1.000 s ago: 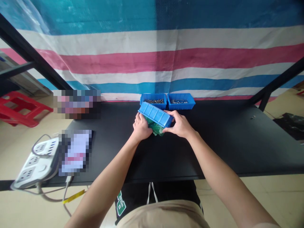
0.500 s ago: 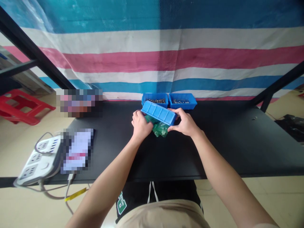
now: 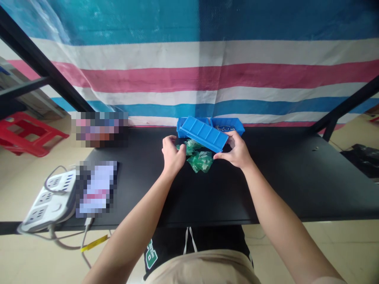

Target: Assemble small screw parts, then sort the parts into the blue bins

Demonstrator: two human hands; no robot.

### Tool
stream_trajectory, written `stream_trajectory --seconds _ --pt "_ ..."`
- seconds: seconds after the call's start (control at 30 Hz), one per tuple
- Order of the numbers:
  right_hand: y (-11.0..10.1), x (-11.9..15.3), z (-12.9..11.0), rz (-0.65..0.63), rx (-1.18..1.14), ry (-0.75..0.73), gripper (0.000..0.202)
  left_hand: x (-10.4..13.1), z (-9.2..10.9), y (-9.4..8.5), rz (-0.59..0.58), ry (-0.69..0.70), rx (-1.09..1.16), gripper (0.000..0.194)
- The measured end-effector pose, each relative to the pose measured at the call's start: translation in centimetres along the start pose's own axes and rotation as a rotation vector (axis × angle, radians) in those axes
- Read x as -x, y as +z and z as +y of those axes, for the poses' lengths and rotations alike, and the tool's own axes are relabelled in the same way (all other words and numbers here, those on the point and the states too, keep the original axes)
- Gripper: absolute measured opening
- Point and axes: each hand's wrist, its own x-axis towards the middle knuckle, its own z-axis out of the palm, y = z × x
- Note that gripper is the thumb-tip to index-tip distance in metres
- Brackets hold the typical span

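Note:
My right hand (image 3: 237,152) grips the right end of a tilted blue bin (image 3: 204,134), whose ribbed side faces me. My left hand (image 3: 173,154) is off the bin, beside its left end, with thumb and fingers apart near a green plastic bag (image 3: 192,146). A second bunch of green plastic (image 3: 200,161) lies on the black table below the bin. Behind, a left blue bin (image 3: 181,122) is mostly covered by the held one. The right blue bin (image 3: 240,128) holds small metal pieces.
A white power strip (image 3: 50,201) with cables and a blurred phone-like object (image 3: 99,187) are at the left. A blurred item (image 3: 100,128) sits at the back left. Tiny bits (image 3: 316,148) lie at the right. A red stool (image 3: 29,134) stands beyond the left edge.
The held bin has moved slightly right and tilted more, uncovering more green plastic. My left hand has come away from the bin and plastic, with its fingers spread.

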Motion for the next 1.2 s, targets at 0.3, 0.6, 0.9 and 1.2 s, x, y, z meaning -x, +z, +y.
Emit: stream_trajectory --seconds 0.3,0.6,0.9,1.2 --pt "1.2 -0.6 -1.0 0.173 -0.330 0.058 0.078 -0.2 -0.4 0.2 -0.053 0.144 0.111 0.044" --pt "2.8 -0.3 0.2 0.114 -0.509 0.193 0.073 -0.5 0.1 -0.6 -0.044 0.087 0.155 0.037" --pt "3.1 -0.1 0.1 0.064 -0.435 0.342 0.081 -1.1 -0.3 -1.0 -0.053 0.034 0.215 0.034" --pt "4.3 0.2 0.2 0.067 -0.455 0.343 0.074 -0.8 -0.1 -1.0 -0.047 -0.067 0.211 0.045"
